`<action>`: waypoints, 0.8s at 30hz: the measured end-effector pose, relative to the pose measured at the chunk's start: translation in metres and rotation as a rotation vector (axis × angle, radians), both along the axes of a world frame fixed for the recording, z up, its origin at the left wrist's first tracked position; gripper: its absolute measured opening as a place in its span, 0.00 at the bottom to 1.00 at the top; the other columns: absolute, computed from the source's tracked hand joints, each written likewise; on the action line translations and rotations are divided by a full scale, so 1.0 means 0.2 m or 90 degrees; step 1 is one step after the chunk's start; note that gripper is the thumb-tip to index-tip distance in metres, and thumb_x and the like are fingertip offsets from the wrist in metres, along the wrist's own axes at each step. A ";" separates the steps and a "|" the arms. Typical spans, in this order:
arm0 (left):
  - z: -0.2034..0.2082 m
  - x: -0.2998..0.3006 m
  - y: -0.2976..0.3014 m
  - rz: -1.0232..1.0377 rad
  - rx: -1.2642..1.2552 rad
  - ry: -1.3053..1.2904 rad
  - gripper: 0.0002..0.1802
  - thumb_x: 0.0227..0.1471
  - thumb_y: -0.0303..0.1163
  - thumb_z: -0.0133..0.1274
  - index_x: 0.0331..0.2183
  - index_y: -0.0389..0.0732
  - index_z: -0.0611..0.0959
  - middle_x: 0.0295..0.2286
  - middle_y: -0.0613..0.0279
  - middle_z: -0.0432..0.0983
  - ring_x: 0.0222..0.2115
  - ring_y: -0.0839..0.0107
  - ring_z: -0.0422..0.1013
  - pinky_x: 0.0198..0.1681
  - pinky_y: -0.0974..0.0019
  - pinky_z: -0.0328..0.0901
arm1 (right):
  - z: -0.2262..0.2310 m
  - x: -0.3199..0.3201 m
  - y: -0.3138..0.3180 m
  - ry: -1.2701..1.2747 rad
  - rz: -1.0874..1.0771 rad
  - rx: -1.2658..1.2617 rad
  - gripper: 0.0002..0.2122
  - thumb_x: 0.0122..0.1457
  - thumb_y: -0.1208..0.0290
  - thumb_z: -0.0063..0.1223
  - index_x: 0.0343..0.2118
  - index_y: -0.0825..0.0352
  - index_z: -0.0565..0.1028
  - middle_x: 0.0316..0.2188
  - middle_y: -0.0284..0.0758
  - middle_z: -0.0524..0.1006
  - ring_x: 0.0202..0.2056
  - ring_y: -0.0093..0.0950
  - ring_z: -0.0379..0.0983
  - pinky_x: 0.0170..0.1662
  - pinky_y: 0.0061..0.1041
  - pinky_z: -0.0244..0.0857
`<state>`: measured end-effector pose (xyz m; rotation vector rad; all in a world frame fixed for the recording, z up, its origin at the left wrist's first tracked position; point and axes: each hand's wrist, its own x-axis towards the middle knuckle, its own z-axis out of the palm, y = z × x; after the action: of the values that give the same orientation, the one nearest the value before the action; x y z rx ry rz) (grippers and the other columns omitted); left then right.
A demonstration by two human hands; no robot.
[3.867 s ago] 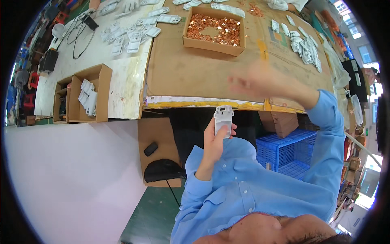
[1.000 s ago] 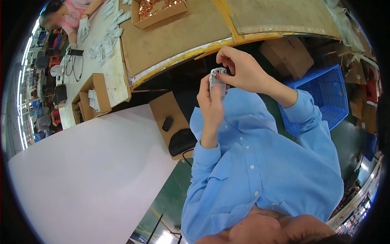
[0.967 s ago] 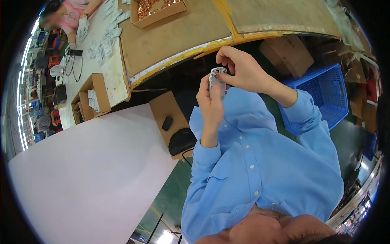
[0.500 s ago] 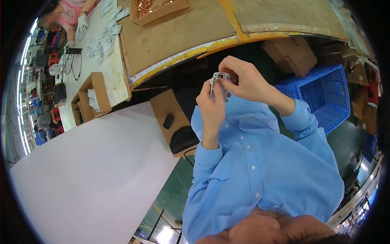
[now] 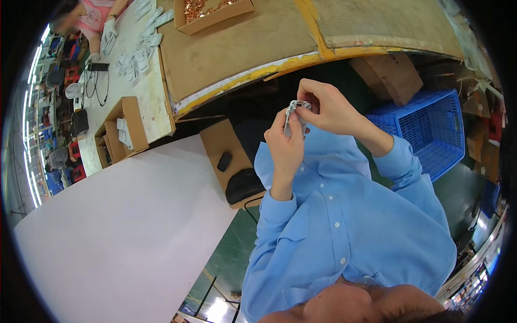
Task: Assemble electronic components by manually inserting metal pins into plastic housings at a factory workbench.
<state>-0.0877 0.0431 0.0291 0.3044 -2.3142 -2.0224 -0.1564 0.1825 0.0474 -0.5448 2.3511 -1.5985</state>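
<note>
A small pale grey moulded housing (image 5: 293,105) with cut-outs along its upper end sits between my hands, in front of my blue shirt. My left hand (image 5: 285,148) grips its lower part, the thumb lying along its face. My right hand (image 5: 329,109) has thumb and fingertips closed at the housing's upper right edge. Whether a smaller piece is pinched there is hidden by the fingers.
Beyond my hands is a brown-topped bench (image 5: 242,59) with a yellow edge, bearing a carton of copper-coloured parts (image 5: 218,12). A blue crate (image 5: 431,126) stands right, a white board (image 5: 124,231) left. A gloved co-worker's hand (image 5: 109,35) rests far left.
Both hands and the housing have shifted slightly right and down in the picture. The grip on the housing looks much the same.
</note>
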 end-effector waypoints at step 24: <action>-0.02 -0.03 -0.02 -0.028 0.041 -0.031 0.11 0.58 0.29 0.49 0.38 0.32 0.80 0.22 0.62 0.78 0.23 0.77 0.76 0.26 0.74 0.67 | 0.00 -0.03 0.02 0.030 0.023 0.031 0.09 0.49 0.76 0.58 0.28 0.68 0.68 0.20 0.33 0.69 0.22 0.24 0.65 0.25 0.23 0.60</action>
<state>-0.0940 0.0393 0.0246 0.3117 -2.3079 -2.1371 -0.1620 0.1869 0.0481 -0.6177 2.3942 -1.5246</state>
